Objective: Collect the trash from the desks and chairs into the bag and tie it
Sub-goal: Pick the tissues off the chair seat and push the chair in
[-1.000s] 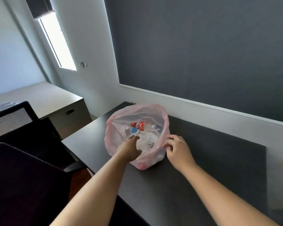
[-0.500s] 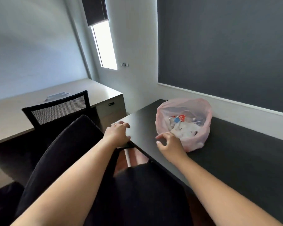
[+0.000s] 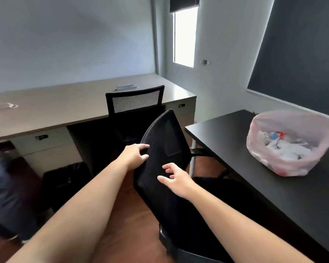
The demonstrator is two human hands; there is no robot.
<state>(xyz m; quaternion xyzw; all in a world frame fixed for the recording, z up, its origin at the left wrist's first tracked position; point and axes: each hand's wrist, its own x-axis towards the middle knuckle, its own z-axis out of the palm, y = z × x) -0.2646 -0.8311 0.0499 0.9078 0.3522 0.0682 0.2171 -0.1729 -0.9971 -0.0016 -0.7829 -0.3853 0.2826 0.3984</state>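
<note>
A pink translucent trash bag [image 3: 291, 126] stands open on the black desk [image 3: 235, 147] at the right, with bottles and white wrappers inside. My left hand [image 3: 136, 153] grips the left edge of a black mesh office chair's backrest [image 3: 165, 141] in front of me. My right hand [image 3: 176, 177] hovers with fingers spread just over the backrest's back face, holding nothing. On the long beige desk [image 3: 74, 103] at the far left lies clear plastic trash [image 3: 5, 106], and a pale flat item [image 3: 125, 87] lies behind the second chair.
A second black chair [image 3: 135, 101] with a mesh back is tucked under the beige desk. A black bin [image 3: 65, 179] stands on the wooden floor below the desk drawers. A blurred dark shape [image 3: 6, 196] fills the lower left.
My view swung left from the bag toward the chairs and beige desk. Both hands left the bag; the left hand took the chair back's edge and the right came over the backrest.
</note>
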